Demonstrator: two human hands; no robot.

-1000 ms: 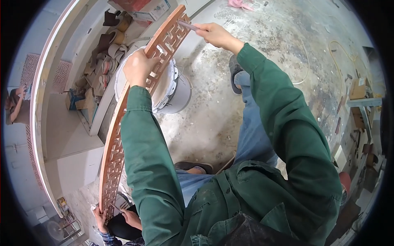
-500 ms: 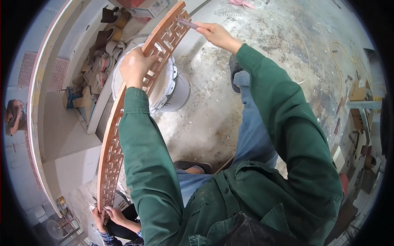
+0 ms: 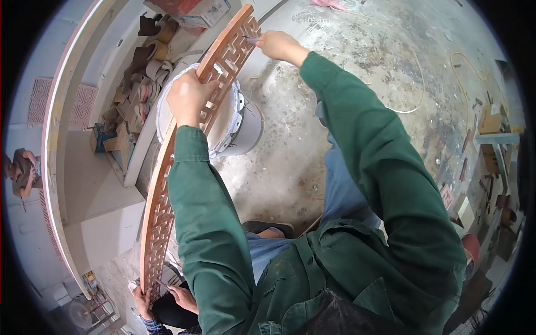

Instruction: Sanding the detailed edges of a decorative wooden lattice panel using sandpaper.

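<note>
A long, narrow wooden lattice panel [image 3: 154, 234] with a cut-out fretwork pattern slants from the top centre down to the lower left. My left hand [image 3: 188, 96] is closed around its edge, thumb over the face. Near its far end, my right hand [image 3: 278, 46] grips a thin, greyish stick-shaped tool [image 3: 252, 41], whose tip sits in a cut-out; its exact kind does not show. Under the panel stands a white bucket [image 3: 250, 129]. At the panel's near end are a co-worker's hands [image 3: 183, 297], one on the panel, the other holding a thin tool to it.
On the left, a pale cabinet [image 3: 103, 234] carries a heap of sanding scraps [image 3: 124, 109]. A cardboard box [image 3: 204, 14] lies at the top. A pale hose [image 3: 410, 109] curls on the stained floor. Tools and a carton [image 3: 491, 120] line the right. Another person [image 3: 23, 170] is at far left.
My right hand has moved left and closer to the panel, and less of the tool shows. The panel has shifted slightly right. One co-worker's hand has come off the panel's end.
</note>
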